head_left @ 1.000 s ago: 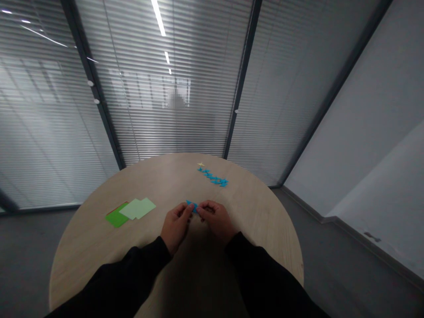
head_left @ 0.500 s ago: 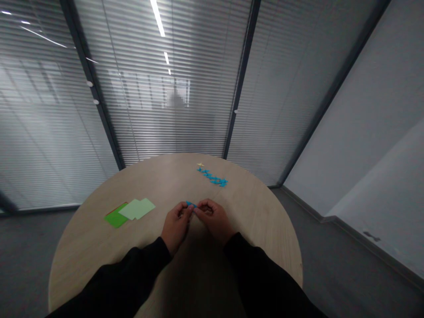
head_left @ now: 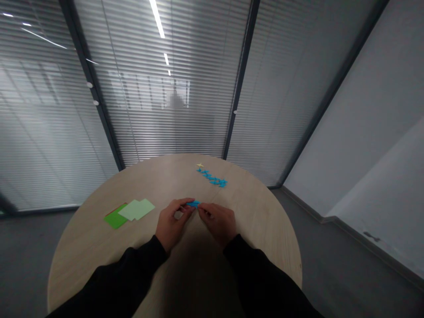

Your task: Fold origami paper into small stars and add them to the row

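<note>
Between my fingertips is a small piece of folded blue paper point(head_left: 193, 203), partly covered by the fingers. My left hand point(head_left: 172, 221) pinches its left end, thumb below and index finger above. At the right end, my right hand point(head_left: 219, 221) grips the same paper with curled fingers. Both hands are close together over the middle of the table. Beyond them lies a row of several small folded blue paper stars point(head_left: 212, 178), with a pale yellow paper star point(head_left: 200, 165) at its far end.
Left of my hands, overlapping square paper sheets lie flat: a bright green sheet point(head_left: 115, 218) and pale green sheets point(head_left: 143, 209). A red edge peeks out under the bright green. The round wooden table point(head_left: 82, 247) stands before glass panels with blinds point(head_left: 172, 132).
My hands have moved slightly apart, the left one leftward, the right one a little rightward. More of the blue paper shows between them. The stars and sheets have stayed put.
</note>
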A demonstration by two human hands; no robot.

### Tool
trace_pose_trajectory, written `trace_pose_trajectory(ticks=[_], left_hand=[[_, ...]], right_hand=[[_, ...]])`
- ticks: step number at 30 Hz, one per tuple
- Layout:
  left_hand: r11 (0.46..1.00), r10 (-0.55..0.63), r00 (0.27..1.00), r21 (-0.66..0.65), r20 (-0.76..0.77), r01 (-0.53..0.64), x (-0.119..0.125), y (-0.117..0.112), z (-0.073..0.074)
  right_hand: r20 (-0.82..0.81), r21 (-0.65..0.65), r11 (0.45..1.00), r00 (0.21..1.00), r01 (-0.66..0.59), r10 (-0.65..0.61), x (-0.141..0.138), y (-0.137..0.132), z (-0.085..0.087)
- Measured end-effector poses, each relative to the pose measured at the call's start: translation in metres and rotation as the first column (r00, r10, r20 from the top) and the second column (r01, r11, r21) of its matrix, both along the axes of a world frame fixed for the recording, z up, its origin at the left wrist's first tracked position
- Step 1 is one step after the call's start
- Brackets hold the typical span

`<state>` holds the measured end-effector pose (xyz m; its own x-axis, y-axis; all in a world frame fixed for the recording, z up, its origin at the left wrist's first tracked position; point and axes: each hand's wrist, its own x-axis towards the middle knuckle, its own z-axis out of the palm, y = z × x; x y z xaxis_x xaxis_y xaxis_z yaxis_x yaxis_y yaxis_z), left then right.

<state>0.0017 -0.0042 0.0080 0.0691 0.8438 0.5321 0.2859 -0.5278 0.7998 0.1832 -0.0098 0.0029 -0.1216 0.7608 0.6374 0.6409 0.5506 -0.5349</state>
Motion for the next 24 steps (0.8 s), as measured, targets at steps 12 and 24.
trace_pose_trajectory(ticks=[12, 24], left_hand=[[0.994, -0.008, 0.999, 0.107, -0.051, 0.014, -0.003, 0.000, 0.004], [0.991, -0.128, 0.989, -0.015, 0.075, 0.130, -0.002, 0.005, -0.002]], right_hand=[[-0.081, 0.040, 0.996, 0.993, -0.084, 0.087, -0.005, -0.002, 0.003], [-0.385, -0.045, 0.961, 0.892, -0.273, 0.235, -0.006, -0.001, 0.010]])
